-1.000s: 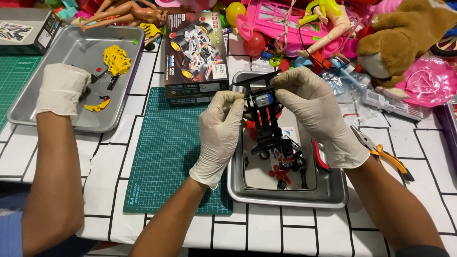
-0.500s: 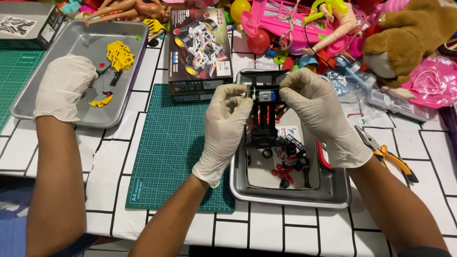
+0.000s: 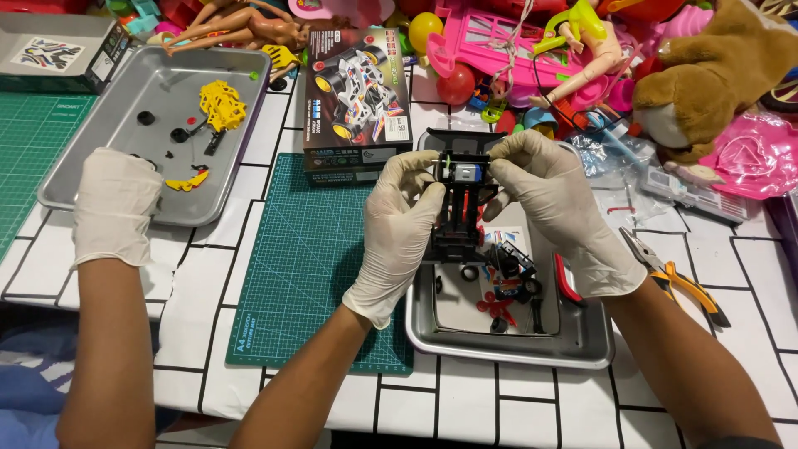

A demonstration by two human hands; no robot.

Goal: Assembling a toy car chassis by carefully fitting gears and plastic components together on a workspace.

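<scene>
White-tiled tabletop (image 3: 208, 274); at upper centre lies a dark rectangular kit box (image 3: 356, 93). Below it, left hand (image 3: 401, 224) and right hand (image 3: 559, 208) both clasp a black toy chassis (image 3: 460, 208).

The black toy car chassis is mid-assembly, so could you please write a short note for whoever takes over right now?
Left hand, white-gloved: grips the left side of the black plastic toy car chassis.
Right hand, white-gloved: fingers pinch the small silver motor at the chassis top.
Chassis is held above the right-hand metal tray, which holds loose black and red parts.
A co-worker's gloved hand rests on the other metal tray with the yellow parts.
Orange-handled pliers lie right of the tray.
Done: motor sits in the chassis. Left: loose parts remain in the tray.
</scene>
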